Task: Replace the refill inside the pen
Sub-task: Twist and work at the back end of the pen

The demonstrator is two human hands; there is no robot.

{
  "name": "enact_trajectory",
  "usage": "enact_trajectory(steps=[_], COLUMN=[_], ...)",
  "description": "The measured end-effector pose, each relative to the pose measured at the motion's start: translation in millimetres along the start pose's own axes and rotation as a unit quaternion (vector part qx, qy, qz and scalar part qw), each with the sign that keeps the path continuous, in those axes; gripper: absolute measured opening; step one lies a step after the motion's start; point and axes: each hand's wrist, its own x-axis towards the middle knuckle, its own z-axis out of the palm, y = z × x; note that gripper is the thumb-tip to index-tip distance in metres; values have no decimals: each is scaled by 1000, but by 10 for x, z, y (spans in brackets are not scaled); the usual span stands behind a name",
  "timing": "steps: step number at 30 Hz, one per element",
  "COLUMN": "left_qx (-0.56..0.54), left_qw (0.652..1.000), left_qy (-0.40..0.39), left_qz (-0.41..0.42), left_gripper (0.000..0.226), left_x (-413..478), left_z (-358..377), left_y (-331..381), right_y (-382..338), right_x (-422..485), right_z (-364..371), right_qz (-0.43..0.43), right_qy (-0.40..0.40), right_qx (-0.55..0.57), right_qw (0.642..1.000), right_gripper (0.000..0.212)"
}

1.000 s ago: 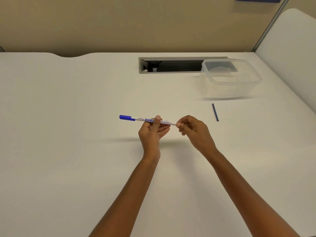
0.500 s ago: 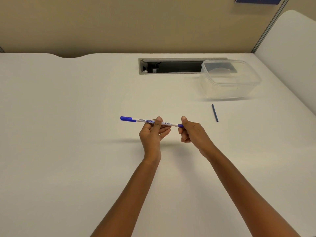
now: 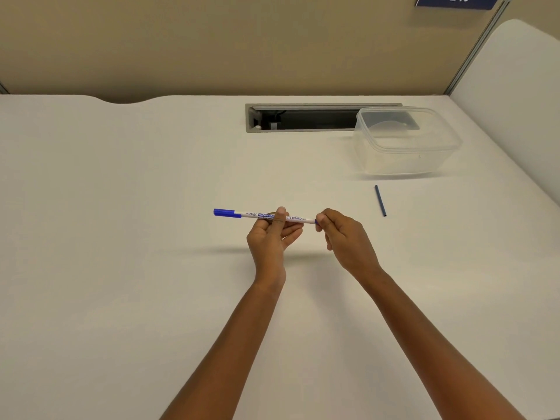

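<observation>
Slim white plastic marker pen with blue cap (image 3: 260, 216), centre frame: light, stiff, slippery; left hand (image 3: 271, 237) fingers clamp mid-barrel, right hand (image 3: 342, 237) fingers pinch its blue end plug.

- The slim white plastic pen with blue cap (image 3: 257, 215) looks smooth, its barrel printed and faintly glossy
- The clear rectangular plastic tub (image 3: 407, 140) is translucent and slightly shiny
- The broad white table top (image 3: 121, 207) is smooth and matt
- The thin dark blue refill stick (image 3: 380, 200) looks like smooth plastic
</observation>
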Motion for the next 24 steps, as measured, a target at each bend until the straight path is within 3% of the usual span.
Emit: enact_trajectory(steps=[4, 7, 9, 13, 19, 24], left_qx=[4, 4, 4, 2, -3, -3], left_qw=[1000, 1000, 1000, 1000, 1000, 1000], left_qy=[-3, -5, -4, -3, 3, 6], left_qz=[-2, -4, -4, -2, -3, -4], left_gripper=[11, 11, 10, 10, 10, 12], left_x=[-15, -27, -36, -35, -25, -23], left_z=[19, 37, 47, 50, 43, 24], left_y=[-3, -10, -9, 0, 3, 14], right_y=[-49, -96, -99, -43, 17, 69], right_x=[27, 56, 52, 31, -85, -72], right_z=[0, -14, -18, -6, 1, 22], right_qz=[73, 177, 196, 131, -32, -55], right_qy=[5, -25, -35, -14, 36, 74], right_qx=[93, 232, 246, 154, 81, 56], right_qw=[993, 956, 949, 979, 996, 994], right_gripper=[44, 48, 50, 50, 6, 10])
